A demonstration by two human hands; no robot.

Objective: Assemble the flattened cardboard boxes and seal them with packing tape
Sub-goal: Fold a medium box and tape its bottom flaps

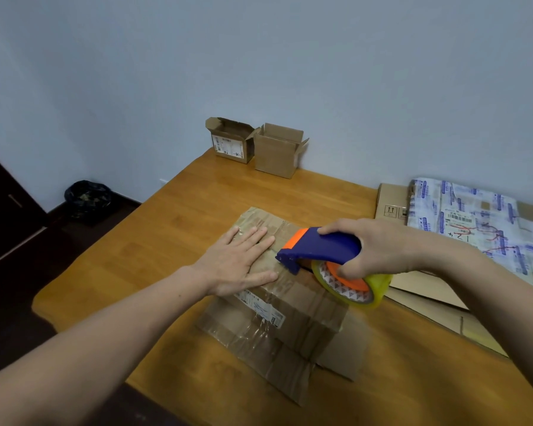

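Cardboard box (290, 318) sits mid-bench (166, 241) in my head view, already folded into shape with its top flaps closed and clear tape shining on its near side. My left hand (237, 265) lies flat on the top, fingers (256, 238) straight and close together, pressing the flaps down beside the centre seam. My right hand (382, 247) has its fingers curled round the handle of the blue and orange tape dispenser (317, 245), whose nose touches the box top just beside my left fingertips. The roll of tape (351, 287) hangs at its near end.

I judge this box formed and in mid-sealing, the strip along the seam not yet finished.

By the far wall stand two more boxes, flaps up and unsealed on top. The labelled small box (231, 142) shows a bare inside as far as I can see. The plain small box (277, 152) hides its inside from me. To the right, flattened cardboard (428, 290) and a printed flat sheet (474, 219) lie waiting, so several boxes are left.

On the floor a bin (88, 198) holds a black bag; I cannot make out its contents.
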